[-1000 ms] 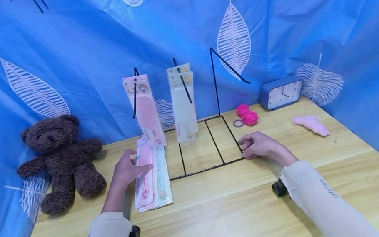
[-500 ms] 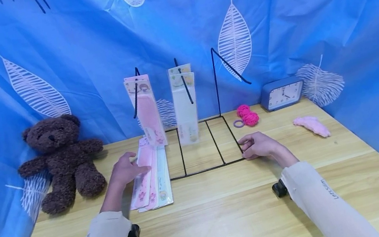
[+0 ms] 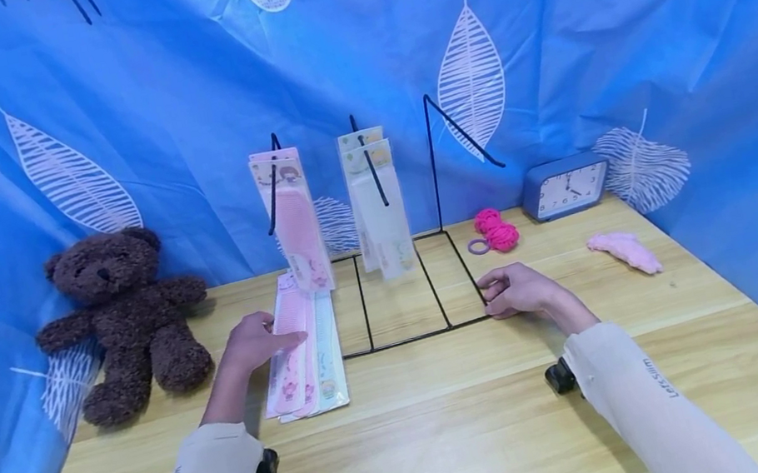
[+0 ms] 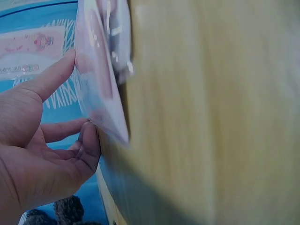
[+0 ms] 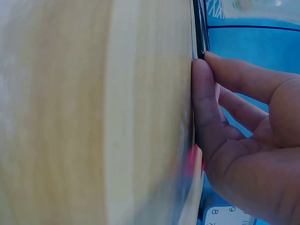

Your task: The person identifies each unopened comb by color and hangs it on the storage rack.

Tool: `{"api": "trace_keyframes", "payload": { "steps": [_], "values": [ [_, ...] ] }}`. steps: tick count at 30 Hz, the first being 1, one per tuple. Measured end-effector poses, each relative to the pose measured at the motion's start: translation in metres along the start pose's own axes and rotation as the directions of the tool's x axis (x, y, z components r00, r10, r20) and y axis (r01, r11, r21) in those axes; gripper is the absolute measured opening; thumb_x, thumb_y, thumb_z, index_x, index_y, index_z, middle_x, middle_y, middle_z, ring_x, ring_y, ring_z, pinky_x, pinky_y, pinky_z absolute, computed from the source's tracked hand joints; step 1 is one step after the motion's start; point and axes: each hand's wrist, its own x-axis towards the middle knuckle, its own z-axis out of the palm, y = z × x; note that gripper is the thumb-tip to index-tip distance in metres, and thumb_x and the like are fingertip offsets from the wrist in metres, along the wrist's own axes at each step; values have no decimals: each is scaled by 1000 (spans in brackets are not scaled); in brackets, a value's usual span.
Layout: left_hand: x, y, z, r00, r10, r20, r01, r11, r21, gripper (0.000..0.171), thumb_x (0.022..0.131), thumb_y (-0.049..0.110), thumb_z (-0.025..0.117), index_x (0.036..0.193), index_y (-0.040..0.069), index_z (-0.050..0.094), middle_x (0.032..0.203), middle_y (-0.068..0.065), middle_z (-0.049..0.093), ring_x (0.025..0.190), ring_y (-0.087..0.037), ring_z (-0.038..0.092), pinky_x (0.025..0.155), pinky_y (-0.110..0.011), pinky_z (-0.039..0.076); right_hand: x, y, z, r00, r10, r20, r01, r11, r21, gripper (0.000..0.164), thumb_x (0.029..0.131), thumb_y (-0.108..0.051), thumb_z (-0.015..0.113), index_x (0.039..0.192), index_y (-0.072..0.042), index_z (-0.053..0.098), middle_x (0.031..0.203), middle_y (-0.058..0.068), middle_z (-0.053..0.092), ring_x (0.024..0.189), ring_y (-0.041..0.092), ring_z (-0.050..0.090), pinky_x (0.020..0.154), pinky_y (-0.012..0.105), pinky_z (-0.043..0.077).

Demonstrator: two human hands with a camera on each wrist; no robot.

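My left hand (image 3: 256,342) grips the edge of a pink packaged comb (image 3: 288,383) at the left of the pile, thumb lying across it in the head view. In the left wrist view, its package (image 4: 101,79) is tilted by my fingers. A pale blue packaged comb (image 3: 329,364) lies at the pile's right. My right hand (image 3: 516,288) pinches the front right corner of the black wire display rack (image 3: 412,340). Packaged pink combs (image 3: 296,226) hang on the rack's left hook, and pale packaged combs (image 3: 380,211) hang on the middle hook. The right hook (image 3: 463,130) carries nothing.
A brown teddy bear (image 3: 122,315) sits at the left. Behind the rack's right side lie a pink yarn bundle (image 3: 497,231) and a purple ring (image 3: 478,248). A blue clock (image 3: 564,187) and a pink fluffy piece (image 3: 624,252) are farther right. A blue curtain (image 3: 359,37) stands behind.
The pale combs on the middle hook have swung to the right. The pink comb's lower end under my left hand shifted left, then slightly back right. My right hand stays at the rack corner.
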Motion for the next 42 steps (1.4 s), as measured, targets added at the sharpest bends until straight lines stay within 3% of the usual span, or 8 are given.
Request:
{"api": "trace_keyframes", "payload": {
  "steps": [4, 12, 18, 22, 29, 33, 37, 42],
  "values": [
    [1, 2, 3, 1000, -30, 0, 30, 1000, -9, 66, 83, 41, 84, 118, -7, 56, 102, -19, 63, 88, -29, 56, 72, -36, 46, 0, 1, 0, 1000, 7, -8, -7, 1000, -6, 61, 85, 14, 67, 142, 16, 43, 106, 17, 56, 85, 18, 64, 80, 32, 59],
    [4, -7, 2, 1000, -22, -2, 21, 992, -121, 75, 84, 34, 84, 131, -6, 42, 120, -26, 57, 99, -34, 60, 83, -43, 51, 1, 1, 0, 1000, 7, -11, -7, 1000, -8, 61, 86, 13, 67, 142, 16, 43, 107, 16, 56, 84, 16, 64, 80, 32, 59],
    [5, -14, -2, 1000, 4, -16, -8, 968, -251, 67, 95, 20, 72, 144, -4, 34, 130, -29, 52, 104, -36, 60, 87, -44, 50, 2, 1, 0, 1000, 10, -15, -10, 1000, -5, 61, 86, 13, 67, 142, 16, 43, 107, 16, 55, 83, 16, 64, 80, 32, 59],
    [2, -14, -5, 999, -28, -26, 20, 960, -280, 61, 101, 19, 62, 150, 0, 31, 138, -29, 48, 113, -38, 56, 91, -46, 47, 2, 1, 1, 1000, 12, -14, -12, 1000, -2, 62, 86, 13, 68, 142, 16, 42, 107, 16, 55, 83, 17, 65, 81, 32, 59],
    [-3, -11, -12, 996, -37, -84, 7, 940, -340, 55, 106, 17, 47, 154, 4, 26, 137, -28, 49, 116, -39, 53, 93, -47, 44, 2, 1, 0, 1000, 16, -19, -16, 1000, -9, 62, 86, 13, 68, 143, 15, 42, 107, 16, 55, 84, 17, 65, 81, 32, 59],
    [-4, -9, -16, 989, -37, -145, -21, 925, -378, 53, 106, 17, 46, 153, 5, 25, 139, -30, 49, 115, -40, 54, 89, -44, 45, 2, 1, 1, 1000, 16, -18, -16, 1000, -22, 63, 86, 13, 68, 143, 15, 42, 109, 17, 56, 85, 17, 65, 82, 33, 59],
    [-7, -8, -21, 978, 13, -210, -106, 894, -436, 52, 107, 14, 45, 152, 7, 20, 143, -32, 48, 112, -41, 57, 87, -42, 47, 1, 1, 1, 1000, 21, -19, -21, 1000, -16, 62, 86, 13, 68, 143, 15, 42, 109, 17, 56, 85, 17, 65, 82, 33, 59],
    [-14, -5, -27, 958, 52, -281, -180, 874, -452, 54, 108, 14, 46, 154, 11, 17, 141, -27, 52, 107, -34, 59, 84, -36, 48, 1, 1, 1, 1000, 18, -17, -18, 1000, -9, 62, 86, 13, 67, 143, 16, 41, 110, 17, 55, 86, 17, 64, 82, 33, 59]
  ]
}}
